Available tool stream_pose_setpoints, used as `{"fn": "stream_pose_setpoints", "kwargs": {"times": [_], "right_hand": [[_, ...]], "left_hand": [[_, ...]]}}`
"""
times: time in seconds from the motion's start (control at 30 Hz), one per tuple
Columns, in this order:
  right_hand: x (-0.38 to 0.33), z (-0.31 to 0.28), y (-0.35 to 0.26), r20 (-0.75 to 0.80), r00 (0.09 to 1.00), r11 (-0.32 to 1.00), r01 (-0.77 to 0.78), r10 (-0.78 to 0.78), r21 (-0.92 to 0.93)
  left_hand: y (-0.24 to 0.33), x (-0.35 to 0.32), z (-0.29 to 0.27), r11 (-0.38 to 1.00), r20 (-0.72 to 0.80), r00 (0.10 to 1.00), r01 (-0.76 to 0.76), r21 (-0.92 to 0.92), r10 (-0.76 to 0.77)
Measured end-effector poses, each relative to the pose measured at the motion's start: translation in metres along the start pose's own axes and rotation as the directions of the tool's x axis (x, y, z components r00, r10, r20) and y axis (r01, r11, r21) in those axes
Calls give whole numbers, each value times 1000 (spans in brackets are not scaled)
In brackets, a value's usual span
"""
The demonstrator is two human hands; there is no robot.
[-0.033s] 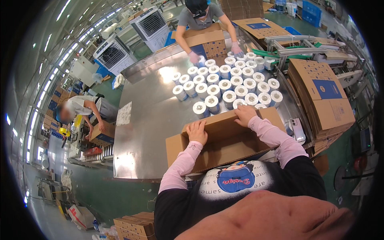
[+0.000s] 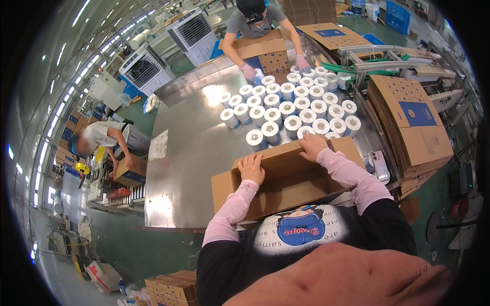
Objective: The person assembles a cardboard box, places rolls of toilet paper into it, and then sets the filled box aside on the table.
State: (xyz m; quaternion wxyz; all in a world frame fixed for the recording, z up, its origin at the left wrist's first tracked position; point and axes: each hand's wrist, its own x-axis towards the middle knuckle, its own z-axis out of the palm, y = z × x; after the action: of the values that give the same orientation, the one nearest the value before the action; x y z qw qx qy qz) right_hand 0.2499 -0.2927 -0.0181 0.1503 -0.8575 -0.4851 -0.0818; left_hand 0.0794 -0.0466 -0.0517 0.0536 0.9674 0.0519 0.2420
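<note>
right now the left hand [image 2: 251, 169] and the right hand [image 2: 312, 146] both rest on the far rim of an open cardboard box [image 2: 286, 178] at the near edge of the steel counter [image 2: 189, 153], fingers curled together over the flap. just beyond, wrapped rolls [image 2: 296, 109] stand clustered toward the counter's far right corner, where another person's gloved hands [image 2: 250, 71] work.
</note>
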Motion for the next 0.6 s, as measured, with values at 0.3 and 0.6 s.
{"fn": "stream_pose_setpoints", "kwargs": {"times": [0.3, 0.6], "right_hand": [[-1, 5, 3, -39, 999, 999, 20, -21, -29], [-1, 0, -1, -7, 1000, 1000, 1, -1, -8]], "left_hand": [[0, -1, 1, 1000, -9, 1000, -4, -5, 4], [0, -1, 0, 1000, -14, 1000, 3, 0, -3]]}}
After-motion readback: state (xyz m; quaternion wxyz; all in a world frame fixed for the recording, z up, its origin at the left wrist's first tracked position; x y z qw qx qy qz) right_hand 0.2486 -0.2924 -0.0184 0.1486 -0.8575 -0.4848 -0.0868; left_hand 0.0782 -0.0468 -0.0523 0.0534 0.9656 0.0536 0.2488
